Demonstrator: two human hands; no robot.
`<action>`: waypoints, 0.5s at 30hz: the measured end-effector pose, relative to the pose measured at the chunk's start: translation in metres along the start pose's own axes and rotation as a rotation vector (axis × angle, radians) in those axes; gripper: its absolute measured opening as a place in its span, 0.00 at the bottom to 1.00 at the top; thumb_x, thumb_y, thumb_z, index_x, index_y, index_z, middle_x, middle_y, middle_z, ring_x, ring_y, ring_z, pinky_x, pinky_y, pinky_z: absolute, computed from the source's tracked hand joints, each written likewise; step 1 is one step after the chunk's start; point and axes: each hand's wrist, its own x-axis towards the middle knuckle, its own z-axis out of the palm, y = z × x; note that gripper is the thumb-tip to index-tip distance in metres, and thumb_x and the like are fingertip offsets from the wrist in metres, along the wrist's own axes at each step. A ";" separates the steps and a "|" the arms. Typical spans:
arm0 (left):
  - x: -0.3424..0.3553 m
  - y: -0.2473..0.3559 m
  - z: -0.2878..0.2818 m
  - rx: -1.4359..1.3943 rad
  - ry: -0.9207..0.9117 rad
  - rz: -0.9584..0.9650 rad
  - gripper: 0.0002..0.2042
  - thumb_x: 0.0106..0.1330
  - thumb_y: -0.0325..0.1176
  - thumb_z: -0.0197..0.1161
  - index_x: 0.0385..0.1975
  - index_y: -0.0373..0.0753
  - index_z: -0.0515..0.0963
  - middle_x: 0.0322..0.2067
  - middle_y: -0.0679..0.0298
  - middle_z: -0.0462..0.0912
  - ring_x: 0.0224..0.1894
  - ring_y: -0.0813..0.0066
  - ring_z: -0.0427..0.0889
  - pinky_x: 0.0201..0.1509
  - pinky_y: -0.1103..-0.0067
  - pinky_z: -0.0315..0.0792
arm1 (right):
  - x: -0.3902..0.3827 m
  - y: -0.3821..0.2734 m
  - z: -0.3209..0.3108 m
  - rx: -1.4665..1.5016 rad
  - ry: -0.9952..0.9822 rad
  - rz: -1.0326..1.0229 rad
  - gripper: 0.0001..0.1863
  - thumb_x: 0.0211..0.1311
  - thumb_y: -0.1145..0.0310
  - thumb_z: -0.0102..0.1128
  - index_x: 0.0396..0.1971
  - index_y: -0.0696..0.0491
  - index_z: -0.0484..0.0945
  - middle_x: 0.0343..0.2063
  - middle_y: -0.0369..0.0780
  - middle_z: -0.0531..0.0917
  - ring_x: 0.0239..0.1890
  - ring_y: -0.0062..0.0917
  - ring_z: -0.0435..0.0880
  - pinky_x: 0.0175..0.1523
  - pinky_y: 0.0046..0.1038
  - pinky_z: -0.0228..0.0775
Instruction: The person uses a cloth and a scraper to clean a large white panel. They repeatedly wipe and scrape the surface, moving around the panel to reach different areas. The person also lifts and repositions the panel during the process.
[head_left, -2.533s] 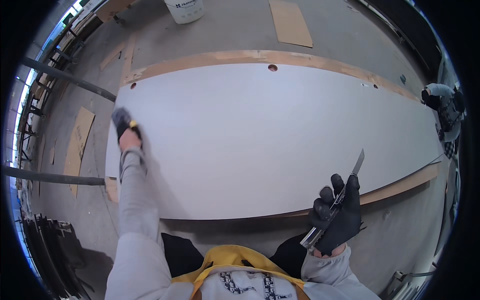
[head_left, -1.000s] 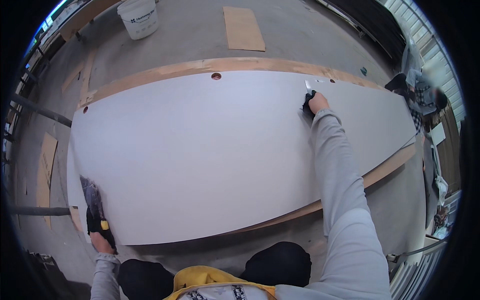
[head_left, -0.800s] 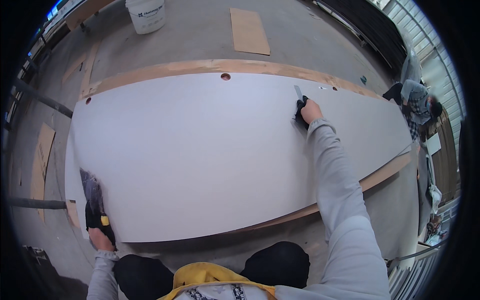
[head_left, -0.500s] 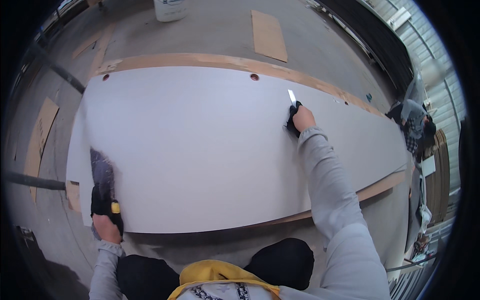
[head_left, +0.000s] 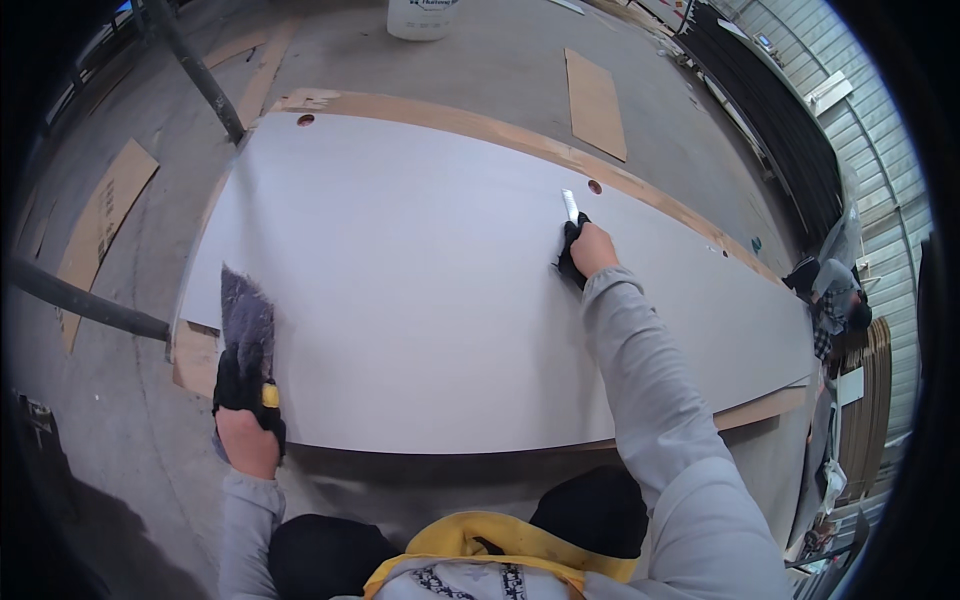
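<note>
A large white panel [head_left: 420, 280] with several round holes along its far side lies on a wooden board [head_left: 450, 122]. My left hand [head_left: 248, 420], in a black fingerless glove, grips a grey fuzzy pad [head_left: 247, 310] with a yellow part at its near end, at the panel's near left corner. Toward the far right side, my right hand [head_left: 585, 250], also gloved, is closed on a knife-like tool with a bright flat blade [head_left: 569, 203], pointing away from me over the panel near a hole. The tool's handle is hidden in my fingers.
Two dark metal tubes [head_left: 95, 298] reach in from the left. Cardboard pieces [head_left: 595, 100] lie on the concrete floor beside a white bucket [head_left: 418, 18]. Another person [head_left: 835, 300] crouches beyond the panel's right end. Dark stacked material [head_left: 760, 100] and brown sheets [head_left: 865, 400] stand along the right.
Since the oldest frame, my right hand reached out over the panel, then drew slightly back; my left hand with the pad came down to the near left corner. The view has shifted.
</note>
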 end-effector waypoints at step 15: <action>-0.027 -0.081 0.008 -0.701 0.309 -0.428 0.20 0.58 0.21 0.54 0.52 0.28 0.69 0.50 0.53 0.75 0.51 0.64 0.73 0.57 0.76 0.64 | -0.033 -0.173 0.040 0.026 -0.050 -0.197 0.13 0.57 0.72 0.46 0.34 0.63 0.77 0.35 0.55 0.80 0.41 0.48 0.79 0.47 0.41 0.71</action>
